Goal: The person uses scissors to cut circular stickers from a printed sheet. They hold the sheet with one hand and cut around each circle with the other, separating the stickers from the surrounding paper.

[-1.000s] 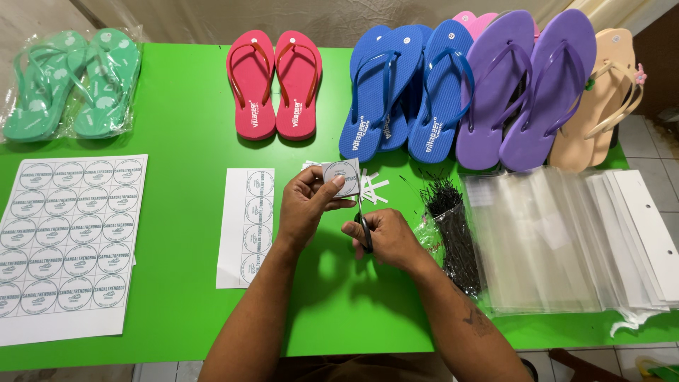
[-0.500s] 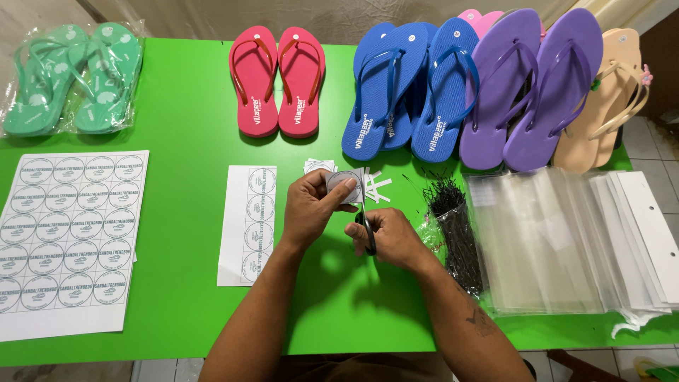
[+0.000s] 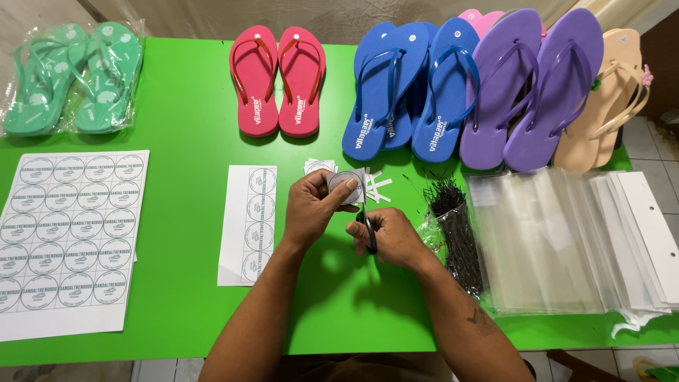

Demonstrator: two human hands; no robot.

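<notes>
**Round label held at the scissors**

A round paper label (image 3: 345, 185) is pinched in the left hand (image 3: 315, 205); black scissors (image 3: 368, 230) are clasped by the right hand (image 3: 389, 237) (blades at the label's edge), above the green surface (image 3: 184, 127). A label strip (image 3: 249, 223) lies just left.

You're working over a bright green table (image 3: 184, 212). Just left of your left hand (image 3: 315, 205) lies a narrow strip of round labels (image 3: 247, 223), and well beyond that a full label sheet (image 3: 67, 240). Past the hand, at the far edge, sit red flip-flops (image 3: 277, 81), with green ones (bagged in clear plastic) (image 3: 71, 78) far off left. Blue (image 3: 410, 92), purple (image 3: 530, 92) and tan pairs (image 3: 605, 106) line up beyond your right hand (image 3: 389, 237). Right of it: black ties (image 3: 456, 226), then clear bags (image 3: 566, 240).
</notes>
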